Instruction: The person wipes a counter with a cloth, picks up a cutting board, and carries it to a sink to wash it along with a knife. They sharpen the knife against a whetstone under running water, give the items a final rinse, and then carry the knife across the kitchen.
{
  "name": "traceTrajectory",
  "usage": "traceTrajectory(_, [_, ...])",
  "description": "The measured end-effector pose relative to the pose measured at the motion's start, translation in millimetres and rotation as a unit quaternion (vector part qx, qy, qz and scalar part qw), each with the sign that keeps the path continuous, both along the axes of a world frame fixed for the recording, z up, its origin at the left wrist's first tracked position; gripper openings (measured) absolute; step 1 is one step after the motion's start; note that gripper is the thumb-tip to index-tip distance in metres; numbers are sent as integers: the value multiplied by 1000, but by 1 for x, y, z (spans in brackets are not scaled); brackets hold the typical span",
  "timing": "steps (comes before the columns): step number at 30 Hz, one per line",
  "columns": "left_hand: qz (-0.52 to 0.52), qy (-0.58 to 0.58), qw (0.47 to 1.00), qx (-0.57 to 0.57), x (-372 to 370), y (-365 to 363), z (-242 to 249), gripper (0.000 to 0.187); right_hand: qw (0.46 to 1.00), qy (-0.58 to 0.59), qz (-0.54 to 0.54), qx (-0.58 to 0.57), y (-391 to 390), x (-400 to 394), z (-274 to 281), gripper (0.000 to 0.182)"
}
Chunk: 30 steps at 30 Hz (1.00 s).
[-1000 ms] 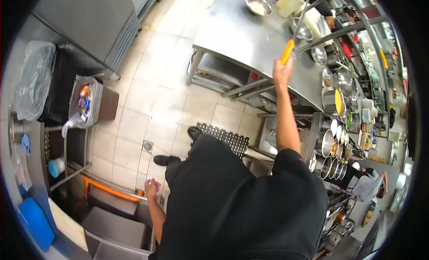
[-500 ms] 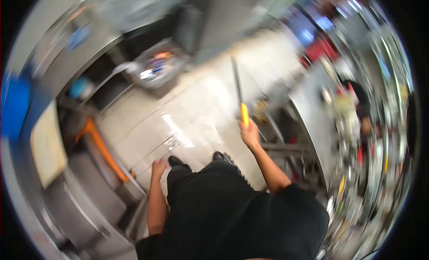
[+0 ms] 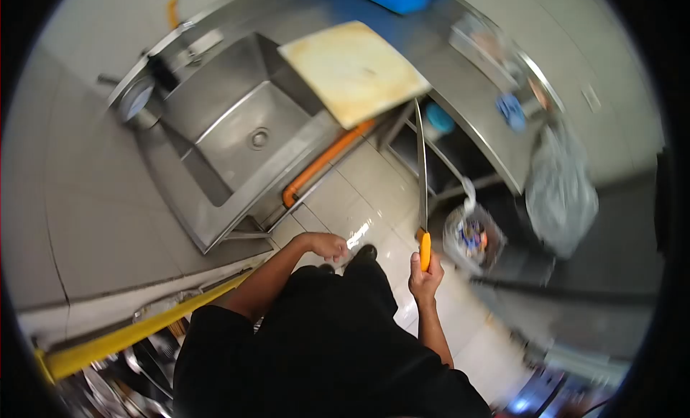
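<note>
A person in a black short-sleeved shirt [image 3: 323, 360] and dark trousers is standing on a shiny, pale tiled floor [image 3: 384, 184], seen from above through a round, wide-angle view. The right hand [image 3: 427, 276] is gripping a long, straight metal knife with a yellow-orange handle [image 3: 422, 195]; the fingers are wrapping the handle and the thumb is lying along it. The blade is pointing forward, away from the body, and its tip is reaching the near right edge of a cream-coloured, stained rectangular cutting board [image 3: 356, 73] in this view; whether they are touching cannot be told. The left hand [image 3: 325, 247] is hanging in front of the body with its fingers curling loosely inward; whether it is holding anything cannot be told.

Ahead and to the left, a stainless-steel sink with a round drain [image 3: 237, 145] is sitting in a metal counter. The board is lying at the sink's right end, partly covering the basin. An orange pipe [image 3: 323, 165] is running below the sink's front edge. On the right, a stainless-steel table [image 3: 467, 115] is carrying a clear plastic container [image 3: 483, 53] and a crumpled light-blue item [image 3: 511, 112]. Near the knife, to its right, a bin with a clear plastic liner [image 3: 494, 227] is holding colourful rubbish. A translucent plastic bag [image 3: 560, 191] is hanging beside the table's end.
</note>
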State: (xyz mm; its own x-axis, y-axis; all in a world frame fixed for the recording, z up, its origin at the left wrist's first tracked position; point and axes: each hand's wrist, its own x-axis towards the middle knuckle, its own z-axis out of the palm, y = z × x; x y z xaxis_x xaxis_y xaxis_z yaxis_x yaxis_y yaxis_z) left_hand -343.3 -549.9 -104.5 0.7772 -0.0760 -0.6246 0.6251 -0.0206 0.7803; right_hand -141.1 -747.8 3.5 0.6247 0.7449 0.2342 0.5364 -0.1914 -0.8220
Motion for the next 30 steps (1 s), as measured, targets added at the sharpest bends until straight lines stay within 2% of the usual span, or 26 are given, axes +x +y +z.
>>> traceTrajectory(3, [41, -81, 994, -65, -20, 19, 46, 32, 986, -18, 165, -8, 102, 17, 32, 26])
traceTrajectory(4, [76, -94, 987, -104, -29, 21, 48, 34, 975, -6, 221, 21, 135, 17, 36, 26])
traceTrajectory(5, [125, -98, 983, -90, -38, 29, 54, 34, 962, -6, 270, 30, 167, 15, 38, 26])
traceTrajectory(8, [227, -185, 952, -83, -70, 36, 76, 46, 889, 249, 366, -117, 264, -3, 37, 21])
traceTrajectory(9, [283, -206, 935, -61, -78, 38, 85, 49, 856, 278, 410, -146, 294, -15, 48, 18])
traceTrajectory(11, [412, -242, 877, -44, -81, 36, 100, 53, 794, 375, 427, -217, 353, -29, 44, 13])
traceTrajectory(13, [518, -261, 815, -20, -80, 35, 121, 56, 756, 353, 475, -280, 413, -45, 34, 10])
traceTrajectory(15, [564, -291, 773, 16, -70, 31, 127, 62, 711, 344, 506, -348, 463, -53, 26, 9])
traceTrajectory(17, [632, -335, 698, 27, -66, 30, 134, 72, 679, 295, 555, -379, 507, -67, 13, 11])
traceTrajectory(18, [652, -330, 680, 50, -66, 33, 134, 80, 660, 251, 584, -401, 528, -73, 4, 12])
traceTrajectory(19, [659, -327, 675, 53, -68, 38, 138, 80, 654, 251, 589, -403, 547, -81, -4, 12])
traceTrajectory(21, [692, -327, 638, 82, -77, 53, 149, 70, 648, 111, 629, -413, 581, -99, -23, 15])
traceTrajectory(23, [710, -257, 636, 157, -90, 80, 172, 75, 616, 57, 670, -411, 609, -114, -39, 18])
traceTrajectory(24, [727, -251, 620, 154, -101, 99, 182, 86, 597, 44, 687, -413, 627, -123, -56, 23])
traceTrajectory(25, [763, -223, 587, 153, -104, 118, 197, 85, 642, 42, 658, -391, 631, -131, -60, 29])
traceTrajectory(26, [769, -201, 585, 162, -114, 143, 206, 82, 628, 11, 671, -395, 644, -136, -68, 28])
traceTrajectory(27, [786, -201, 563, 157, -122, 173, 205, 77, 604, 78, 669, -426, 654, -141, -73, 26])
traceTrajectory(28, [799, -210, 543, 147, -125, 204, 202, 69, 620, 86, 637, -449, 654, -148, -70, 22])
traceTrajectory(30, [814, -272, 503, 99, -140, 276, 180, 56, 663, 195, 553, -465, 642, -156, -48, 21])
